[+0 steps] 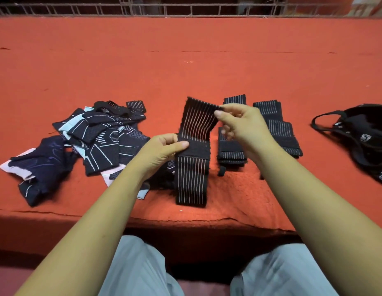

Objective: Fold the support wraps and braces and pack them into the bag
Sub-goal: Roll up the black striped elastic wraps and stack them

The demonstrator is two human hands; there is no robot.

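Observation:
A long black support wrap (193, 167) with thin pale stripes hangs in front of me above the red table. My left hand (164, 149) pinches it at its middle band, thumb on top. My right hand (241, 122) pinches the wrap's upper end and holds it raised and bent over. Two folded striped wraps (230, 150) (279, 129) lie just right of it, partly behind my right hand. A heap of dark braces (96, 139) with white and pale-blue patterns lies to the left. The black bag (363, 135) with straps sits at the far right.
The red cloth-covered table (185, 60) stretches far back to a white wire railing (185, 9). Its front edge runs just above my knees in light trousers. Loose threads lie on the cloth.

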